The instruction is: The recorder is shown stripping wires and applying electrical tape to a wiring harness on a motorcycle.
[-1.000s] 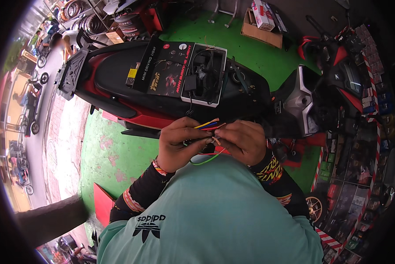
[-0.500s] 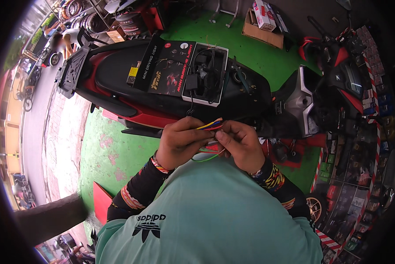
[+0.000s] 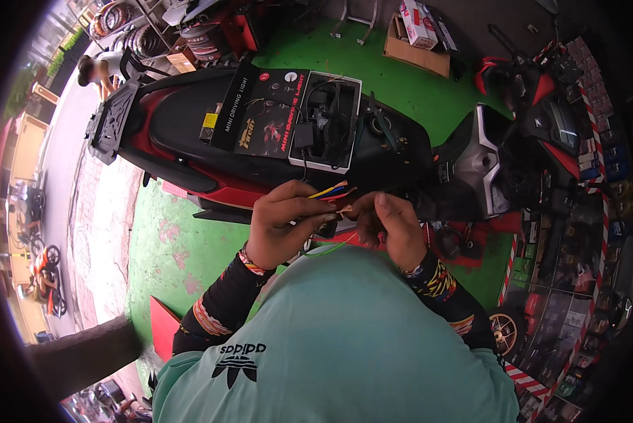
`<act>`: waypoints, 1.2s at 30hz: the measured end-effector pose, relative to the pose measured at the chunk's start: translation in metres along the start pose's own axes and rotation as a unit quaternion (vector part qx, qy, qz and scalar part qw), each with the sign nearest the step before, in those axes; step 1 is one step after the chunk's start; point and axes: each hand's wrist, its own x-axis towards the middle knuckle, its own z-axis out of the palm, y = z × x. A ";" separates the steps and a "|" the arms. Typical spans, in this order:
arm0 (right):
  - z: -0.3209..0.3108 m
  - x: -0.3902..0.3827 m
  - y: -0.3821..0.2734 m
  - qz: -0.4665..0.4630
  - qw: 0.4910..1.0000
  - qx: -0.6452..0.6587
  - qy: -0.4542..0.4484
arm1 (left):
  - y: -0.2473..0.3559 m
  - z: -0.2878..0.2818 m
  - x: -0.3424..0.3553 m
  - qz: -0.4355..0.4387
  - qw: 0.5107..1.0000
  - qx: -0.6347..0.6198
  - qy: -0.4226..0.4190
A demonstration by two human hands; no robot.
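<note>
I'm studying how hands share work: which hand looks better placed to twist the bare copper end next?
Probably the right hand: it's close beside the bare copper end, thumb clear of it, while the left hand pinches the wires.

The left hand point(image 3: 285, 217) concealed part of the insulated wires point(image 3: 323, 192). Contact between the right hand point(image 3: 397, 231) and the bare copper strands point(image 3: 345, 209) could not be determined. The lower edge cut off the green shirt point(image 3: 337, 331). The street motorcycle point(image 3: 51, 259) was blurred.
</note>
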 end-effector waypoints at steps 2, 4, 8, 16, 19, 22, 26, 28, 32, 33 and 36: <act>-0.009 0.007 0.009 -0.220 0.953 -0.206 0.035 | 0.004 -0.001 0.000 -0.030 0.999 -0.024 -0.006; -0.015 0.014 0.010 -0.419 0.815 -0.393 0.069 | 0.013 0.000 0.003 -0.097 0.993 -0.068 -0.017; -0.011 0.020 0.000 -0.575 0.658 -0.484 0.057 | 0.012 0.001 0.000 -0.090 0.994 -0.063 -0.014; -0.010 0.025 0.014 -0.611 0.642 -0.456 0.075 | 0.015 0.004 -0.003 -0.109 0.992 -0.070 0.007; -0.007 0.024 0.009 -0.605 0.623 -0.492 0.057 | 0.014 0.002 -0.003 -0.080 0.996 -0.039 0.005; -0.005 0.022 0.004 -0.590 0.624 -0.510 0.046 | 0.014 0.003 -0.004 -0.076 0.997 -0.033 0.004; 0.002 0.020 0.003 -0.552 0.659 -0.509 0.044 | 0.014 0.004 -0.004 -0.062 0.998 -0.006 0.010; 0.005 0.016 0.001 -0.531 0.684 -0.498 0.041 | 0.011 0.006 -0.005 -0.026 0.999 0.014 0.021; 0.020 0.000 -0.010 -0.330 0.854 -0.402 0.006 | 0.010 0.005 -0.008 -0.009 0.998 0.050 0.023; 0.022 -0.001 -0.011 -0.243 0.909 -0.338 0.006 | 0.009 0.005 -0.008 0.016 0.997 0.068 0.023; 0.017 0.006 -0.007 -0.040 0.990 -0.126 -0.057 | 0.007 0.004 -0.007 0.065 0.993 0.098 0.018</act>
